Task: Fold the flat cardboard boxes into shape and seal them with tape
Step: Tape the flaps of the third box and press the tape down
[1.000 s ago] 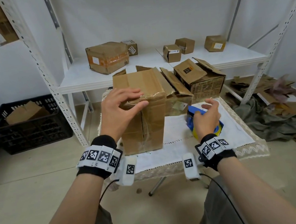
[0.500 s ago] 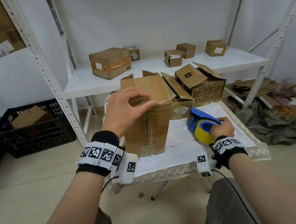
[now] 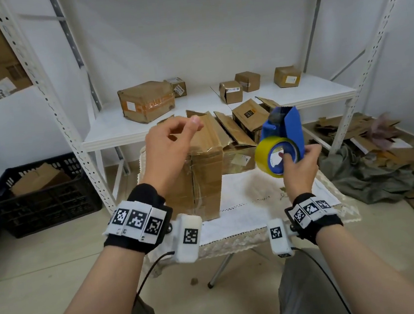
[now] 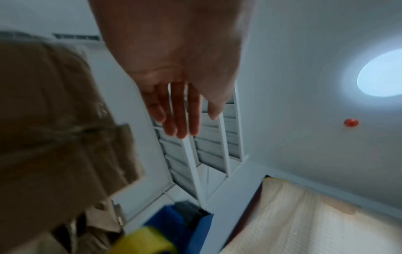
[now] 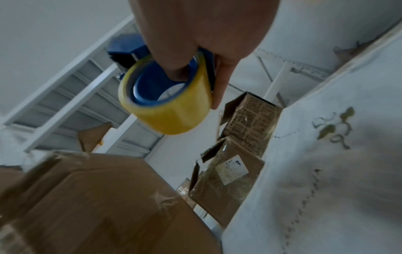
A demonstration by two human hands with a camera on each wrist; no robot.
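Note:
A tall taped cardboard box point(image 3: 203, 177) stands upright on the small table's white cloth point(image 3: 251, 203). My left hand point(image 3: 185, 131) hovers just above the box's top edge, fingers loosely bent and holding nothing; the left wrist view shows that hand point(image 4: 180, 110) with relaxed fingers beside the box point(image 4: 50, 137). My right hand point(image 3: 296, 162) grips a blue tape dispenser point(image 3: 282, 133) with a yellow roll, raised in the air right of the box. In the right wrist view my fingers point(image 5: 174, 68) hook through the roll's core of the dispenser point(image 5: 167, 103), above the box point(image 5: 97, 206).
Behind the table a white metal shelf point(image 3: 196, 117) carries several small boxes. Open, crumpled boxes point(image 3: 247, 116) lean behind the tall box. A black crate point(image 3: 41, 197) with cardboard sits on the floor at left. Cardboard scraps and grey cloth point(image 3: 381, 169) cover the floor at right.
My left hand has lifted off the box's top. My right hand has raised the tape dispenser from the table up to box-top height.

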